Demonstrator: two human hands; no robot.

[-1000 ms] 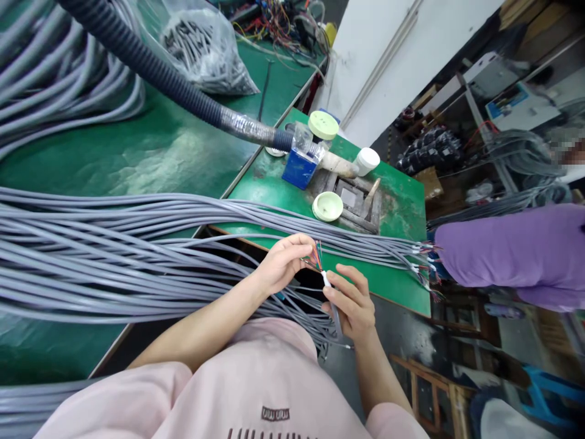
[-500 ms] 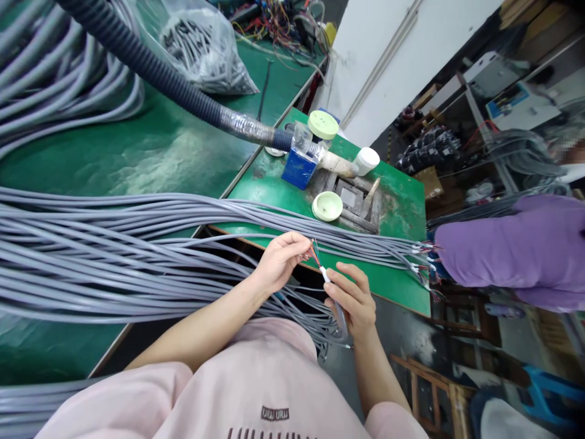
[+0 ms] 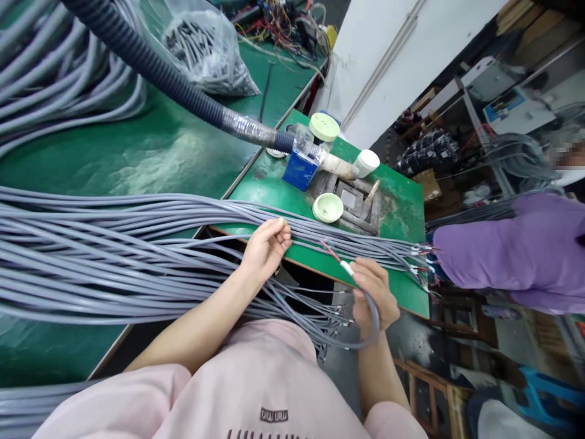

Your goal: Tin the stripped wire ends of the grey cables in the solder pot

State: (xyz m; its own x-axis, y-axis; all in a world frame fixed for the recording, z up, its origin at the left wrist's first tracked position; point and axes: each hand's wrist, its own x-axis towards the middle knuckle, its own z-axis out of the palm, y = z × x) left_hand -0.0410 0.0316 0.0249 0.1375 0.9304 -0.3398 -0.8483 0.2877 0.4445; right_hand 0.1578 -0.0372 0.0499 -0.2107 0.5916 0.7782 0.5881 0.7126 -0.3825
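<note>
My right hand (image 3: 375, 294) is closed on a grey cable (image 3: 373, 317) near its stripped end. A white sleeve (image 3: 347, 268) sticks out past the fingertips, and thin red and other coloured wires (image 3: 331, 251) fan out from it. The cable's free length bends down below the hand. My left hand (image 3: 270, 244) is apart from these wires, at the bench's front edge beside the row of grey cables (image 3: 301, 228). Its fingers are curled, thumb against forefinger; whether something small is between them is hidden.
More grey cables (image 3: 91, 268) run along the left, with stripped ends (image 3: 420, 250) on the green bench (image 3: 256, 183). Beyond stand a pale green bowl (image 3: 328, 208), a white jar (image 3: 366, 163), and a blue box (image 3: 300, 169) on a ribbed hose (image 3: 183, 91). A person in purple (image 3: 507, 250) is at right.
My left hand has let go of the coloured wires and moved left and away. My right hand has shifted right with the cable, whose wires now point freely up and left.
</note>
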